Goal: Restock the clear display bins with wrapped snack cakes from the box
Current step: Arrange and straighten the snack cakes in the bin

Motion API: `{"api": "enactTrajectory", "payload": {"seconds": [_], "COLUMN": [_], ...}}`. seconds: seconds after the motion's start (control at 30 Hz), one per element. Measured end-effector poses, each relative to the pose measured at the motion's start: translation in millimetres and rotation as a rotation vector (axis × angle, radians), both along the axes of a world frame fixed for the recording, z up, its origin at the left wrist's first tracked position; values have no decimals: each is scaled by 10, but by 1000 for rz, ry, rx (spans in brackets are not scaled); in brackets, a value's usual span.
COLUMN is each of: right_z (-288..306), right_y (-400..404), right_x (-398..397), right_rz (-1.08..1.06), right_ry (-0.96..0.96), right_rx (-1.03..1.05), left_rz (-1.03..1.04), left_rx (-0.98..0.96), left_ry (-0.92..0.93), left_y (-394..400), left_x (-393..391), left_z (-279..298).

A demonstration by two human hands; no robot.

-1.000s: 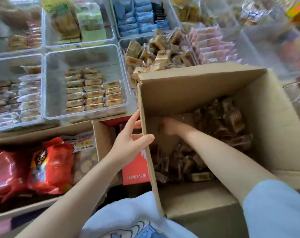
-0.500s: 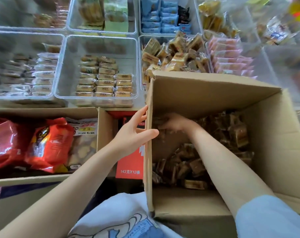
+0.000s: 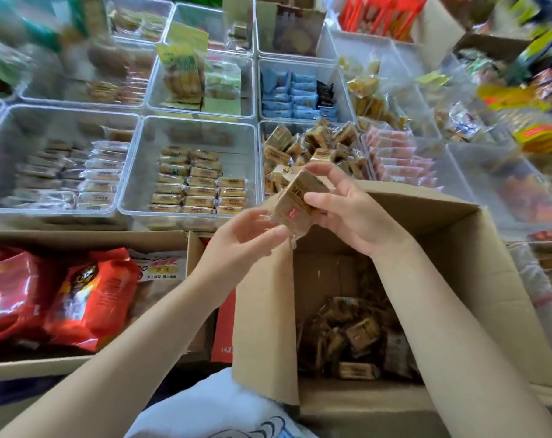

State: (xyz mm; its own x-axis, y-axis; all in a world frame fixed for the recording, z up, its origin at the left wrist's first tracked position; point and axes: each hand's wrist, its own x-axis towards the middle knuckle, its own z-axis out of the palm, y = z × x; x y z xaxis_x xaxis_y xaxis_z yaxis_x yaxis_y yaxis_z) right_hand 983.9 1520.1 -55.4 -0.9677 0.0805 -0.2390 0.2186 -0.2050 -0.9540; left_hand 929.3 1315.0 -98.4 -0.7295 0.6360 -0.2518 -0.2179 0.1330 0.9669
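— How far along is the restock?

— Partway, I'd judge. The bin [image 3: 315,147] straight ahead holds a loose heap of brown cakes, and the cardboard box [image 3: 458,248] has plenty left at the bottom.

— And the hands?

— Both are on one wrapped snack cake [image 3: 300,197], held above the box's near-left corner — just short of that bin. The right hand [image 3: 347,210] curls its fingers round the top and side; the left hand [image 3: 252,229] pinches the wrapper's lower end.

— What's left?

— Dropping this one in, then many more trips to the box.
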Motion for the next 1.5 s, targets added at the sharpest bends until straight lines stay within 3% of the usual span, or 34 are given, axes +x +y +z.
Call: {"api": "enactTrajectory", "payload": {"seconds": [0.17,0.33,0.53,0.63,0.8,0.9,1.3,1.5], "right_z": [-17,-52,-189,-324,-577,-696,-1568,-1852], "right_y": [-406,-893,-1696,-2053,-2488,-2690,-3466,-3406], "right_x": [-191,-608,-1454,-1893,-2574,-2918,-3899,-3891], "right_rz": [90,320,318,315,290,265,215,539], "right_ry": [-9,-81,-22,16,25,12,80,145], "right_rx": [188,499,700,845,1081,1108,1159,1515], "left_rz": [219,289,299,331,327,212,240,287], "left_rx": [95,82,67,-81,-679,-980,-957,-974], "left_ry": [-116,-17,63,182,617,687,860,910], "left_y": [-293,-777,-1525,-1968,-2859,-3258,-3385,-3354], "left_x": [-347,-788,-1475,-1918,-2638,-2859,-2866,-2861], "left_z": [69,72,-104,-372,-1164,-1580,-1898,-1968]}}
